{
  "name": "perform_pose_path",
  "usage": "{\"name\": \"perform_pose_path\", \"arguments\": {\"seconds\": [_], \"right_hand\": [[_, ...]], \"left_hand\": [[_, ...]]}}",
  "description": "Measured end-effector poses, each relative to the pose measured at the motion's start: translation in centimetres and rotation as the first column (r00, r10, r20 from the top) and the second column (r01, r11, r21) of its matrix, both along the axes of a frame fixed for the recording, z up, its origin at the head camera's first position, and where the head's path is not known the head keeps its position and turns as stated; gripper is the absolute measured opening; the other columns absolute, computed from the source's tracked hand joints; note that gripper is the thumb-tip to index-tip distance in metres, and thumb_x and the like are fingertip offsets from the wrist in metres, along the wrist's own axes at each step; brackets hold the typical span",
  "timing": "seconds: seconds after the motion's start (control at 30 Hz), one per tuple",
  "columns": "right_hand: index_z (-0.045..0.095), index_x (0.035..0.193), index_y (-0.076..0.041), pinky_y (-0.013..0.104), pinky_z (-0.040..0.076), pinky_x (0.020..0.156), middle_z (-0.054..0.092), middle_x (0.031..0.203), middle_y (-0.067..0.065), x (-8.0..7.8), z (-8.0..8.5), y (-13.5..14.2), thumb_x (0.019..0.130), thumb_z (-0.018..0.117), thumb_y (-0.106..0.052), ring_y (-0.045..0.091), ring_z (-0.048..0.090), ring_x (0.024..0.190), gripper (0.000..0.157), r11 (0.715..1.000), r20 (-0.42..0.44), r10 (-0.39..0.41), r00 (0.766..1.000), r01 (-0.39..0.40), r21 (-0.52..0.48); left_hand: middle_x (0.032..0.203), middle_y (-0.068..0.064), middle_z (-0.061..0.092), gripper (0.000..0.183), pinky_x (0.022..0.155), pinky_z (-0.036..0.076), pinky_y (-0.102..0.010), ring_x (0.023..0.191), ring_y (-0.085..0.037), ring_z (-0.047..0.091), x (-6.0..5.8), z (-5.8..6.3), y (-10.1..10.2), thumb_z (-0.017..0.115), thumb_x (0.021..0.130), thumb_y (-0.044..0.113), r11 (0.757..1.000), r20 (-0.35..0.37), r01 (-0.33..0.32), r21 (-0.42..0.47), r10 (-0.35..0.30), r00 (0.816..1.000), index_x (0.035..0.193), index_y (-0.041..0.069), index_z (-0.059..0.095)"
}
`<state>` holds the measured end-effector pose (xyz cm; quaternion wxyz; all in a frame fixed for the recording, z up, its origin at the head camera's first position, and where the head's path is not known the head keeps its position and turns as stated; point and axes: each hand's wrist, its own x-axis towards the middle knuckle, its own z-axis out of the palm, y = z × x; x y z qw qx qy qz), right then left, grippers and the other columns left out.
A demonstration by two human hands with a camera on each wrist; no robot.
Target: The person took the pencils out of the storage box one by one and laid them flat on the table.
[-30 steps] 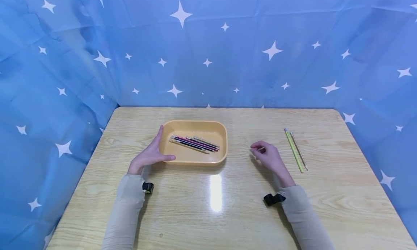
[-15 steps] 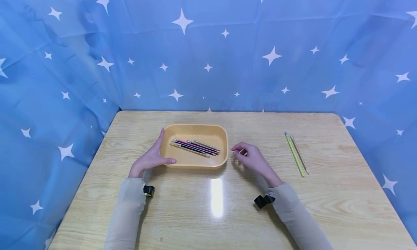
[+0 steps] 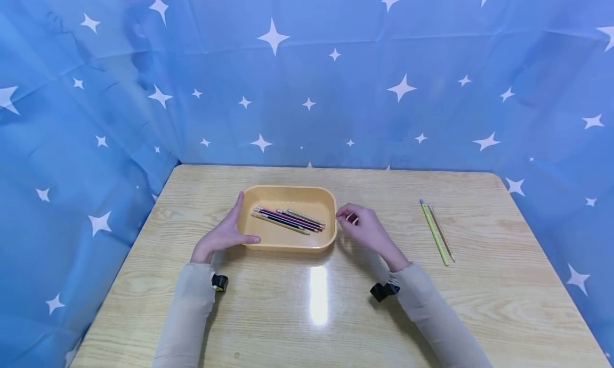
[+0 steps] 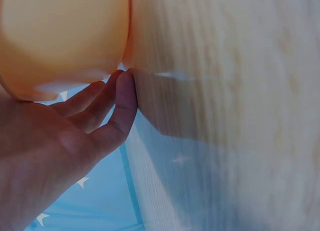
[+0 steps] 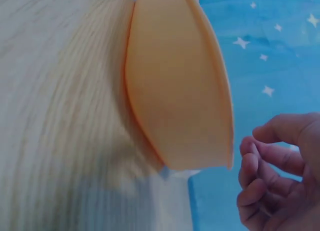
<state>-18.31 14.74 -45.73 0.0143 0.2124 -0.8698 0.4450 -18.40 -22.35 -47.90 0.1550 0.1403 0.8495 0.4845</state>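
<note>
A shallow tan plastic tray (image 3: 288,249) holds several pencils (image 3: 290,220), lying side by side at a slant. My left hand (image 3: 221,237) grips the tray's left end, its thumb over the front rim. In the left wrist view, the fingers (image 4: 127,93) bend against the tray's outer wall, low by the table. By the right rim is my right hand (image 3: 366,226), fingers loosely curled, nothing seen in them. The right wrist view shows a small gap between those fingertips (image 5: 247,146) and the tray wall (image 5: 180,86).
To the right on the wooden table (image 3: 288,314) lie a lime-green pencil (image 3: 434,233) and a thin brownish pencil (image 3: 442,233), nearly parallel. A blue star-patterned curtain (image 3: 307,74) hangs behind the table and along its sides.
My right hand has moved left across the table to the tray's right rim. The left hand stays on the tray, and the pencils lie as before. The head view has shifted slightly.
</note>
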Motion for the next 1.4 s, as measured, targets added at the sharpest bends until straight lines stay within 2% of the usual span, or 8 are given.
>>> {"name": "perform_pose_path", "arguments": {"seconds": [0.23,0.47,0.67,0.93,1.23,1.4], "right_hand": [[0.068,0.096,0.001,0.030,0.050,0.064,0.066,0.084,0.002,-0.5,1.2,-1.4,0.089,0.063,-0.002,0.016,0.058,0.072,0.009,0.999,-0.013,0.035,0.999,-0.035,0.010],[0.068,0.094,-0.002,0.029,0.049,0.064,0.065,0.083,0.001,-1.4,1.5,-2.9,0.089,0.062,-0.001,0.014,0.057,0.072,0.008,0.996,-0.047,0.084,0.995,-0.083,0.030],[0.068,0.094,-0.001,0.028,0.049,0.062,0.063,0.081,0.002,-1.7,1.7,-3.8,0.089,0.062,-0.001,0.013,0.056,0.069,0.008,0.993,-0.021,0.103,0.994,-0.102,0.052],[0.068,0.095,0.001,0.027,0.051,0.065,0.064,0.082,0.003,-2.5,1.3,-5.0,0.089,0.061,-0.002,0.014,0.058,0.071,0.010,0.991,0.010,0.121,0.993,-0.121,0.054],[0.067,0.094,0.002,0.028,0.050,0.064,0.063,0.080,0.002,-3.2,0.6,-5.7,0.088,0.060,-0.001,0.014,0.057,0.070,0.010,0.989,0.000,0.139,0.990,-0.138,0.060],[0.067,0.096,0.003,0.029,0.050,0.065,0.063,0.081,0.003,-3.4,0.7,-6.1,0.090,0.060,-0.002,0.015,0.057,0.071,0.010,0.988,0.025,0.143,0.989,-0.145,0.062]], "left_hand": [[0.159,-0.014,-0.015,0.128,0.113,0.003,-0.055,0.144,-0.034,-0.007,-0.1,0.0,0.0,0.084,0.075,0.030,1.000,0.001,0.003,0.005,-0.003,1.000,0.153,0.015,-0.018],[0.159,-0.015,-0.015,0.128,0.113,0.003,-0.055,0.144,-0.035,-0.006,-0.1,-0.1,0.1,0.083,0.076,0.029,1.000,0.001,-0.003,0.009,0.002,1.000,0.153,0.016,-0.018],[0.159,-0.015,-0.015,0.128,0.113,0.003,-0.055,0.144,-0.035,-0.007,0.1,0.0,0.1,0.083,0.076,0.029,1.000,-0.001,0.000,0.010,0.000,1.000,0.152,0.015,-0.018],[0.159,-0.014,-0.015,0.126,0.113,0.003,-0.056,0.144,-0.035,-0.007,0.1,0.0,0.0,0.083,0.077,0.027,1.000,-0.006,0.002,0.011,-0.001,1.000,0.153,0.014,-0.017],[0.159,-0.014,-0.016,0.125,0.112,0.003,-0.057,0.143,-0.036,-0.008,0.2,0.4,0.2,0.082,0.077,0.021,1.000,0.002,0.005,0.012,-0.005,1.000,0.153,0.014,-0.017],[0.159,-0.014,-0.015,0.127,0.112,0.003,-0.057,0.144,-0.035,-0.008,0.2,0.0,0.0,0.083,0.076,0.030,1.000,-0.005,0.004,0.019,-0.004,1.000,0.153,0.016,-0.017]]}}
